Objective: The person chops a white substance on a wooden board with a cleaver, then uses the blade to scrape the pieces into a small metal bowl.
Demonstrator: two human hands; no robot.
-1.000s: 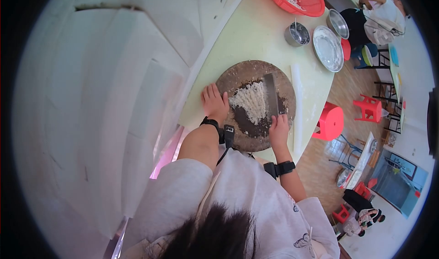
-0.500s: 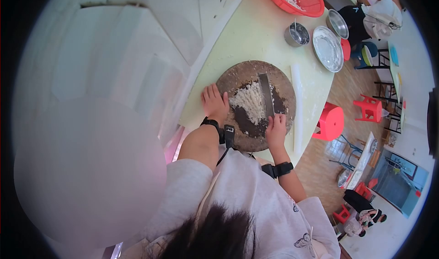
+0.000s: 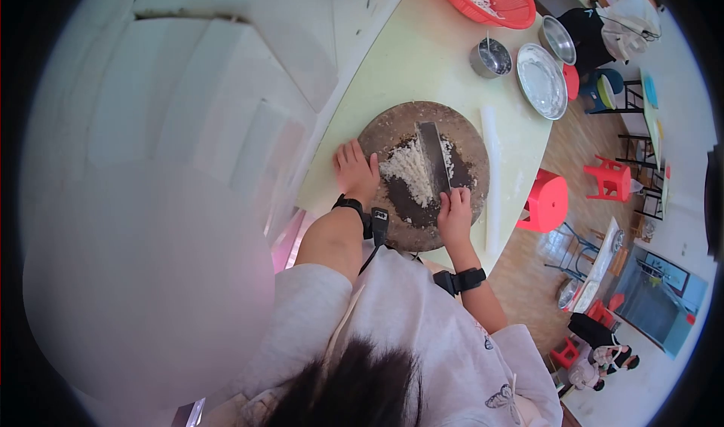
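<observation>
A round wooden chopping board (image 3: 407, 237) lies on the pale table, with a heap of white chopped food (image 3: 407, 169) on its dark, wet-looking middle. My right hand (image 3: 455, 212) is closed round the handle end of a cleaver (image 3: 433, 154), whose broad blade points away from me across the right side of the heap. White crumbs lie to both sides of the blade. At the board's left rim rests my left hand (image 3: 355, 172), its fingers stretched out and holding nothing.
Right of the board runs a long white strip (image 3: 492, 178). Further back stand a metal pot (image 3: 490, 58), a floury metal tray (image 3: 541, 82), a metal bowl (image 3: 557, 40) and a red basket (image 3: 494, 9) with white strips. A red stool (image 3: 544, 201) is beside the table; people are beyond.
The cleaver's blade has shifted left and tilted, showing more of its side, and crumbs now show to its right. My left hand has stayed on the rim.
</observation>
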